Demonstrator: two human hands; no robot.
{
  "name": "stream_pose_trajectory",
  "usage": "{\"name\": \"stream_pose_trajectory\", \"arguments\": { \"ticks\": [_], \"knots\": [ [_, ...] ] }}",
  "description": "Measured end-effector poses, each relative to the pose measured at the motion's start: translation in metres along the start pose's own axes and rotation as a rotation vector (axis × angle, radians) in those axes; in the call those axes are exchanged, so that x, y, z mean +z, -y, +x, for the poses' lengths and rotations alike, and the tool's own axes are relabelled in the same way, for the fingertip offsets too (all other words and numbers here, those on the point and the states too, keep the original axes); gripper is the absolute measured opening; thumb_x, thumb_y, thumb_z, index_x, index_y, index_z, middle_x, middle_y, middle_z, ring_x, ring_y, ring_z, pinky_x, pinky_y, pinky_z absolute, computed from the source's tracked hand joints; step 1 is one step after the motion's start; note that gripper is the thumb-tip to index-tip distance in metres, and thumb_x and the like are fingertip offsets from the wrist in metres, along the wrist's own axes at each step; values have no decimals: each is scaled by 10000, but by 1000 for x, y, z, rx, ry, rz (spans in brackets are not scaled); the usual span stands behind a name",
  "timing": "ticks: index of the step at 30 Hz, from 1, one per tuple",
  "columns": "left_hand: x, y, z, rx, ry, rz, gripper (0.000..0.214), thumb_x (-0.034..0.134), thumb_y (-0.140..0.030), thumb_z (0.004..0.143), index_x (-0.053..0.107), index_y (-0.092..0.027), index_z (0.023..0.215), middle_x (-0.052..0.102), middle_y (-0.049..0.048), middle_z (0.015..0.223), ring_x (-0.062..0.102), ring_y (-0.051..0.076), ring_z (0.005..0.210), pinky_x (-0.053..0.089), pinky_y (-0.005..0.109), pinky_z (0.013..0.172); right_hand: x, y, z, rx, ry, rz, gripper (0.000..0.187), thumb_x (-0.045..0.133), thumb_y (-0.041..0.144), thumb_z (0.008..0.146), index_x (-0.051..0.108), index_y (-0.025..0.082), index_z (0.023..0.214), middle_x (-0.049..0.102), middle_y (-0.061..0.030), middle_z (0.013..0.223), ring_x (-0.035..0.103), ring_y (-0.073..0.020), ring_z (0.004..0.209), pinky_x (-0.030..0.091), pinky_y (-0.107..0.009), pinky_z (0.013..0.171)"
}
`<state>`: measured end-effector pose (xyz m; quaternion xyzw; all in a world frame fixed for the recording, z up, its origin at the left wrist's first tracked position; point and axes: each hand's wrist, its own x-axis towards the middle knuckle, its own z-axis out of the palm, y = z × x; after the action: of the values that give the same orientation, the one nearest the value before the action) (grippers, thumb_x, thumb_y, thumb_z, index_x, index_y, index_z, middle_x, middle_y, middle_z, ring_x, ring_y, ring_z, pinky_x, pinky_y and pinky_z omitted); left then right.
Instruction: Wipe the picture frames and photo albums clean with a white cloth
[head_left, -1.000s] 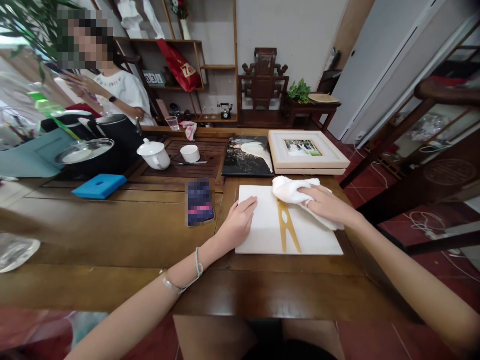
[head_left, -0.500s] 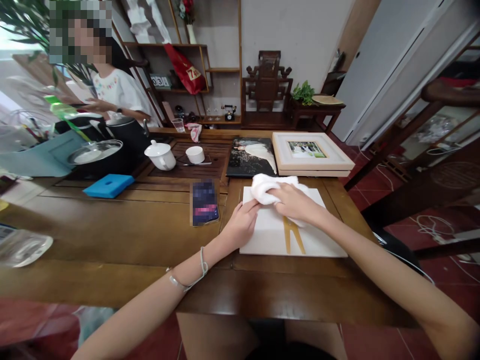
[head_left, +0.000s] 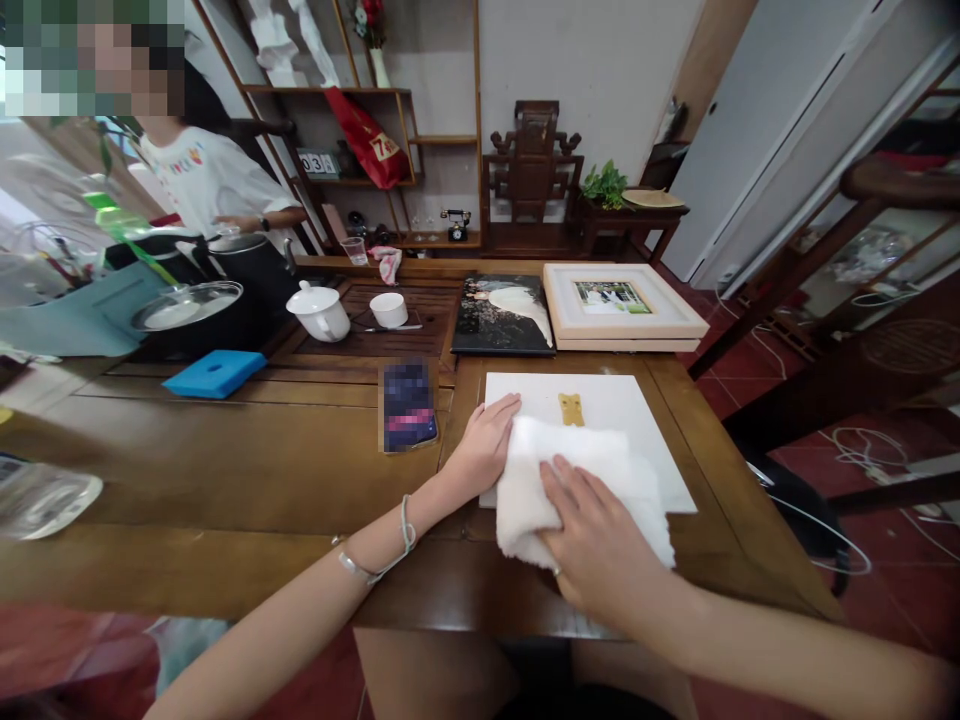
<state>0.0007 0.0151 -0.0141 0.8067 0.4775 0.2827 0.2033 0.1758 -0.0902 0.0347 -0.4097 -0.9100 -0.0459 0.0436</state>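
Note:
On the table lies a white board with a tan shape on it, whose lower part is covered. A folded white towel is spread over the board's near half and hangs past its near edge. My right hand presses on the towel from above and grips it, fingers bent into the cloth. My left hand rests at the board's left edge with its fingers stretched out, holding nothing.
Beyond the board lie a dark wedding picture and a white frame. A phone is left of my left hand. Farther left are a blue sponge, a lidded white cup and a kettle. Another person stands behind the table.
My right hand has drawn the towel from the board's far edge to its near edge, and the towel is more spread out. My left hand has stayed in place. The other person's arm has shifted.

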Motion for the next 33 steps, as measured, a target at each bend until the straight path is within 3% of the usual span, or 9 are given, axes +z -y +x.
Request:
{"name": "stream_pose_trajectory", "arguments": {
  "ticks": [6, 10, 13, 15, 18, 21, 24, 28, 33],
  "knots": [
    [-2, -6, -1, -48, 30, -25, 445, 264, -263, 1011, 488, -163, 1382, 498, 107, 1475, 413, 204, 1404, 251, 483, 1192, -3, -25, 36, 155, 18, -134, 339, 602, 140, 799, 739, 151, 1109, 558, -221, 1380, 453, -453, 1307, 382, -588, 1042],
    [-5, -8, 0, -58, 41, -42, 452, 253, -289, 1020, 514, -141, 1358, 516, 117, 1459, 425, 205, 1396, 277, 467, 1185, 4, -3, 25, 13, -14, -123, 334, 638, 184, 773, 738, 190, 1091, 550, -195, 1400, 493, -429, 1280, 421, -585, 1004],
    [-6, -9, -1, -50, 28, -11, 445, 257, -290, 1023, 540, -147, 1334, 521, 114, 1455, 422, 211, 1400, 261, 475, 1192, -1, -1, -1, -155, -33, -9, 294, 686, 207, 683, 771, 139, 956, 526, -227, 1412, 498, -439, 1273, 441, -548, 1011],
    [-5, -10, -2, -32, 32, 15, 440, 259, -286, 1025, 539, -153, 1338, 513, 109, 1463, 410, 210, 1407, 255, 476, 1194, -8, -16, -13, -201, -19, 76, 246, 661, 166, 652, 780, 145, 867, 536, -205, 1411, 489, -415, 1293, 425, -528, 1049],
    [-4, -8, -3, -21, 58, 47, 438, 263, -293, 1031, 511, -163, 1368, 495, 104, 1478, 396, 214, 1415, 262, 489, 1188, -14, -54, -10, -131, 23, 120, 302, 594, 85, 638, 779, 173, 859, 558, -144, 1407, 434, -388, 1350, 349, -557, 1114],
    [-2, -6, -3, 5, 62, 94, 436, 276, -260, 1025, 472, -182, 1407, 475, 104, 1494, 396, 218, 1417, 275, 495, 1181, -12, -89, 13, -30, 34, 84, 426, 556, 49, 652, 758, 155, 1012, 545, -140, 1421, 374, -386, 1390, 298, -582, 1136],
    [0, -3, -4, 33, 47, 124, 447, 304, -196, 998, 458, -173, 1417, 468, 115, 1497, 395, 226, 1418, 277, 501, 1180, -5, -105, 45, 34, 37, 31, 497, 550, 50, 680, 709, 141, 1143, 521, -153, 1441, 349, -367, 1407, 271, -567, 1148],
    [1, -2, -3, 34, 58, 121, 442, 318, -174, 981, 478, -177, 1394, 488, 114, 1481, 407, 235, 1410, 287, 516, 1174, 2, -99, 66, 63, 67, -17, 483, 553, 71, 719, 687, 132, 1179, 468, -183, 1478, 342, -377, 1408, 274, -584, 1132],
    [-1, -2, -4, 53, 52, 133, 441, 305, -157, 979, 483, -171, 1382, 485, 119, 1481, 416, 232, 1402, 289, 510, 1174, -3, -72, 22, -74, 88, 61, 362, 558, 73, 681, 747, 123, 986, 458, -204, 1478, 312, -408, 1416, 250, -626, 1135]
  ]
}}
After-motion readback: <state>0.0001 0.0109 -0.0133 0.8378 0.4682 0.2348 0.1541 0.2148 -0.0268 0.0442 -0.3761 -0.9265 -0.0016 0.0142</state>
